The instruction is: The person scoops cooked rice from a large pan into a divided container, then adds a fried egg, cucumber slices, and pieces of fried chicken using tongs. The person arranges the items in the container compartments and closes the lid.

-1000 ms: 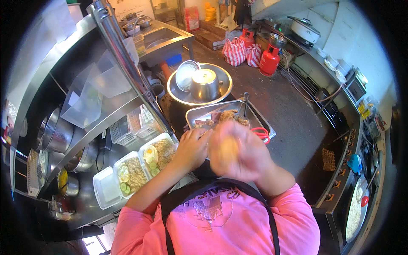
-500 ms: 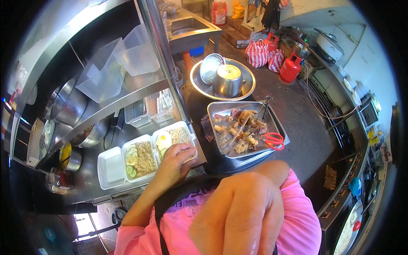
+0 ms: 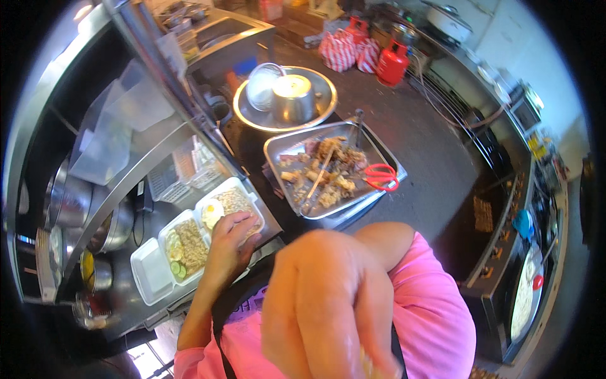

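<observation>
My left hand (image 3: 228, 243) is curled over the near edge of a white foam food box (image 3: 254, 197) on the steel counter. Rice and a fried egg (image 3: 213, 213) show in that box, partly behind my fingers. To its left lies a second foam box (image 3: 150, 270), its lid laid back, with rice (image 3: 191, 245), egg and cucumber slices (image 3: 180, 270). Large and close in front of me, my right hand (image 3: 328, 297) is raised with its fingers bent together. A small yellowish patch shows by its fingertips at the lower edge, too little to name.
A metal tray (image 3: 372, 142) of cooked meat pieces holds tongs and red-handled scissors (image 3: 382, 177). Behind it, a round steel basin (image 3: 243, 117) bears an upturned pot (image 3: 293, 107) and a strainer. Steel shelving (image 3: 136, 164) overhangs the counter; a stove (image 3: 489, 284) stands right.
The view has turned, so the counter, boxes and tray sit farther left in the picture. My left hand stays at the box. My right hand remains raised close up, with more of its fingers showing.
</observation>
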`<state>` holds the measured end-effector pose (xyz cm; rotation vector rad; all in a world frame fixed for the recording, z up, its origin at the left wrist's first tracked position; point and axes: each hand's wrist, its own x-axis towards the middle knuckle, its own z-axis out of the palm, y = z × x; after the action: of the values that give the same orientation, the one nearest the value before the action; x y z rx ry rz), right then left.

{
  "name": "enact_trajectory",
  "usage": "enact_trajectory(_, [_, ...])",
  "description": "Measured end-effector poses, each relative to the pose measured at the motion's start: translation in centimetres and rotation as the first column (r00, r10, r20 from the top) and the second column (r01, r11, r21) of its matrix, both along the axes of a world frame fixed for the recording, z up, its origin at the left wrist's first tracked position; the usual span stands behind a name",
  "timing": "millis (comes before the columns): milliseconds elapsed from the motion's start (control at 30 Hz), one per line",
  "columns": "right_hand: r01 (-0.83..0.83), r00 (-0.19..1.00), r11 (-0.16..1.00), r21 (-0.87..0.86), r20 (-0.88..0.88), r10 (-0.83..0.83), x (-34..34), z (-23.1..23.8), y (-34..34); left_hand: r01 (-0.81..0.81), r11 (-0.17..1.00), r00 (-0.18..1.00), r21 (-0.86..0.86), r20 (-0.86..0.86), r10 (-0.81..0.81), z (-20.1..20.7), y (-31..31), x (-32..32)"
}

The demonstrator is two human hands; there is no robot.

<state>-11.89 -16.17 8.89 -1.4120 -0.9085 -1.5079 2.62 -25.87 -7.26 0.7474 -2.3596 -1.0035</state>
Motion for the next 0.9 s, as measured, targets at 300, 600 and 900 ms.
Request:
enact_trajectory(300, [0.365, 0.88, 0.212, 0.907, -0.262, -0.397, -11.0, -9.1, 5.4, 0.198, 0.92, 0.975, -0.34, 0.167, -0.148, 3.6, 0.5, -4.6])
enact_trajectory(600, [0.504, 0.725, 0.083, 0.86, -0.369, -0.582, -13.5, -13.8, 7.4, 0.261, 0.885, 0.957, -0.385, 0.222, -0.185, 2.9, -0.7, -11.6])
enact_trajectory(900, [0.076, 0.658, 0.028, 0.997, -0.029, -0.753, -18.7, -18.1, 11.7, 0.343, 0.843, 0.783, -0.414, 0.621, -0.013, -0.9, 1.0, -19.2])
